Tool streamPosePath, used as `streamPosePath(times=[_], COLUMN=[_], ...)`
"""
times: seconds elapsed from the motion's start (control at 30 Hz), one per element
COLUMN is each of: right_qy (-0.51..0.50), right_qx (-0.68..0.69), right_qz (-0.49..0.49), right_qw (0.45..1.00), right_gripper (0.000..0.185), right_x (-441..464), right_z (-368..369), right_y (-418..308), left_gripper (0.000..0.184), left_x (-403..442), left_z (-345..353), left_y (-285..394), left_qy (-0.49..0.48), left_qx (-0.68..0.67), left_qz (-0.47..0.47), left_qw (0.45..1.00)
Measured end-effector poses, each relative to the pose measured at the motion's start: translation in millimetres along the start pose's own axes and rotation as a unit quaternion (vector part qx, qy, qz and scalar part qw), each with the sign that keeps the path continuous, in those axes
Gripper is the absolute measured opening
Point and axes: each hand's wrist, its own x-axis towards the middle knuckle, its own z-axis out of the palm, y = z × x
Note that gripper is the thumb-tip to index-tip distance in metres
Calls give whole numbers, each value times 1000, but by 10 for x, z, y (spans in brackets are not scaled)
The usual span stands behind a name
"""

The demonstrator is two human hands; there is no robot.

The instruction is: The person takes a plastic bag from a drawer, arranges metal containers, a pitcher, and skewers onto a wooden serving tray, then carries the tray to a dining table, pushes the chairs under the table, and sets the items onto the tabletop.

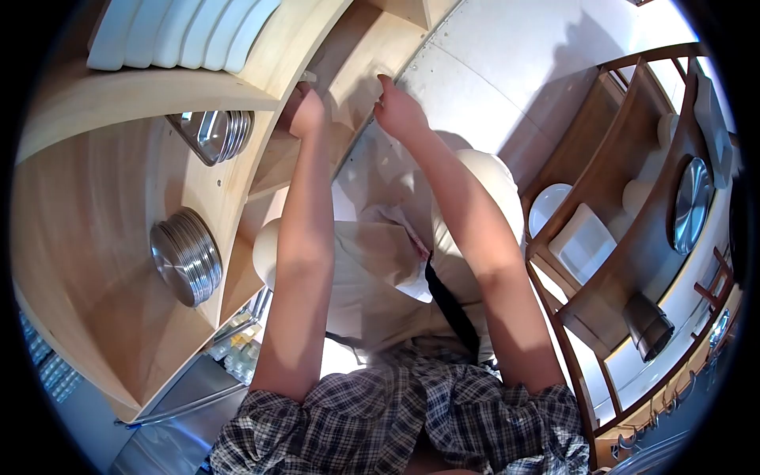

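My left hand [304, 112] reaches into a low compartment of the light wooden shelf unit [265, 150]. Its fingers are curled, and a small pale piece [307, 77] shows at their tips; what it belongs to is hidden. At the front edge of the same unit is my right hand [401, 111], one finger stretched out towards the shelf board [368, 67] and nothing visible in it. Left of my arms, a stack of round metal plates [187, 257] and a stack of rectangular metal trays [214, 136] sit on the shelves.
Upper left, a row of white dishes [178, 33] fills a shelf. To the right stands a dark brown rack [590, 170] with a white square dish [583, 243], a round white plate [549, 207] and a shiny metal plate [693, 206]. Pale floor tiles [483, 71] lie between.
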Motion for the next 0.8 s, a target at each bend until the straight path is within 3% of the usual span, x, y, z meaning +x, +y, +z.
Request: streamPosePath(times=[0.07, 0.13, 0.23, 0.27, 0.33, 0.47, 0.53, 0.67, 0.73, 0.8], right_qy=[2, 3, 0, -1, -5, -8, -17, -40, -23, -26], right_qx=[0, 0, -6, -5, -5, 11, 27, 14, 9, 131], right_qz=[-1, -1, -8, -8, -9, -22, -29, -70, -81, -93], right_qw=[1000, 1000, 1000, 1000, 1000, 1000, 999, 997, 996, 987], right_gripper=[52, 52, 51, 51, 51, 53, 55, 60, 64, 64], right_x=[12, 43, 56, 48, 52, 56, 69, -12, -50, -191], right_z=[-5, 14, 42, 46, 48, 92, 100, 190, 206, 204], right_y=[8, -11, -25, -35, -51, -43, -55, -176, -269, -338], left_gripper=[64, 64, 58, 58, 53, 52, 47, 44, 40, 39], left_x=[-119, -189, -209, -217, -279, -390, -514, -713, -773, -800], left_z=[-50, 10, 248, 273, 225, 190, 145, -50, -107, -298], left_y=[75, -16, -267, -287, -231, -356, -296, 24, 133, 242], left_qy=[29, -15, -4, -2, 74, 73, 55, 45, 23, -20], left_qx=[-53, -15, -26, -26, -148, -104, -237, -281, -221, -289], left_qz=[2, -99, -118, -120, -94, -62, -103, -88, -83, -138], left_qw=[998, 995, 993, 992, 982, 990, 964, 955, 971, 947])
